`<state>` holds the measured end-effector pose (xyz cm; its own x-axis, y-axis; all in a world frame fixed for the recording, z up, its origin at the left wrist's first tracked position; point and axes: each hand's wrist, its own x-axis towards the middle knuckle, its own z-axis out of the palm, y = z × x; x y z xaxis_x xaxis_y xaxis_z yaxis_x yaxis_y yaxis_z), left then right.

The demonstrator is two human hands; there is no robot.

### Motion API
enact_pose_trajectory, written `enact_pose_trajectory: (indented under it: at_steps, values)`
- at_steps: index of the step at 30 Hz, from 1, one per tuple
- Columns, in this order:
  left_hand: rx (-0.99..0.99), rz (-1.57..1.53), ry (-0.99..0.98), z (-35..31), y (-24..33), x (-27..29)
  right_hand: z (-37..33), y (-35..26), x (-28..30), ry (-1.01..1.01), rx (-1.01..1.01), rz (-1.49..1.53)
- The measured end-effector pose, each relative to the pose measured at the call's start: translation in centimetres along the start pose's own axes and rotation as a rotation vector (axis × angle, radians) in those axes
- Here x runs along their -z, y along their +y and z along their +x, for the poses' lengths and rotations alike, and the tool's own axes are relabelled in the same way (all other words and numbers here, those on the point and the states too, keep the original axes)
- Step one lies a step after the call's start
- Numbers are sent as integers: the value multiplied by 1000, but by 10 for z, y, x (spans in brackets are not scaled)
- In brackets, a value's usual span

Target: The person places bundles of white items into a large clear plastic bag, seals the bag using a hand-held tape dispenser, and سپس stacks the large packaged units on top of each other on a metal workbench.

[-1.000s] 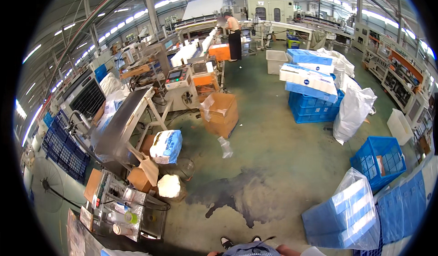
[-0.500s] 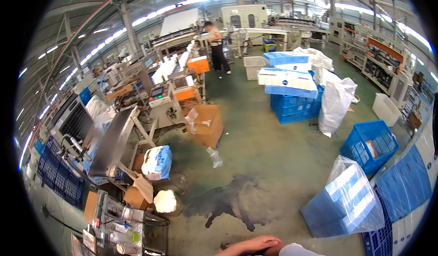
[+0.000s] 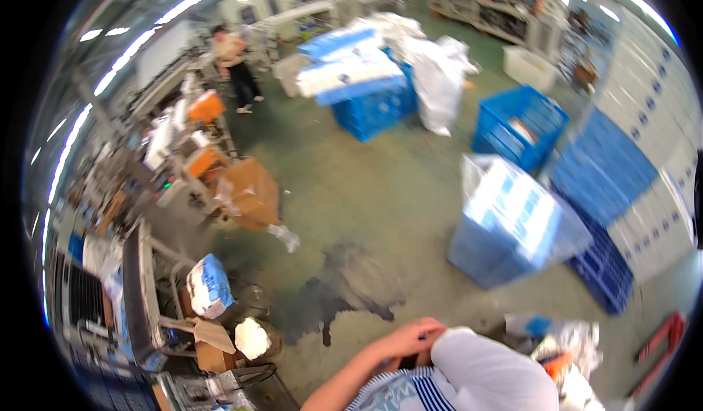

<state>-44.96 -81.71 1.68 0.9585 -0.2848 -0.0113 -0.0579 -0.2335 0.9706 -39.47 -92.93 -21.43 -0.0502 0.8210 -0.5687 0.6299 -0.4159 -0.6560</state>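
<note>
Left hand (image 3: 405, 338) curled against a white bundle (image 3: 487, 371) at the person's chest, fingers pressed to steady it; right hand out of view; dark stain (image 3: 344, 290) on floor ahead.

white bundle (image 3: 491, 371), seemingly against chest

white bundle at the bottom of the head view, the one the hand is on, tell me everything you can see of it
The white bundle is a smooth, rounded mass, soft-looking like a filled sack or wrapped pack; the material cannot be told for sure. It sits at the lower edge of the head view, close against the person's striped top, and partly runs out of frame. One hand, which one is unclear, rests on its upper left edge with fingers curled over it. To its right lies crumpled clear plastic. The picture is motion-blurred, so no seams or ties show.
</note>
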Motion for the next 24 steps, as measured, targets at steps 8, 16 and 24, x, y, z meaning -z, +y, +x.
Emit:
enact_pose_trajectory:
  at_steps: [8,16,24]
  values:
    - [191,-177,15,16,3,-10,-18,-15,-1,137,-70,147]
    - [91,-70,-114,59,-15,-31,-41,19,37,227,-182,220]
    - [95,-45,-29,140,-28,-48,-60,64,96,282,-174,202]
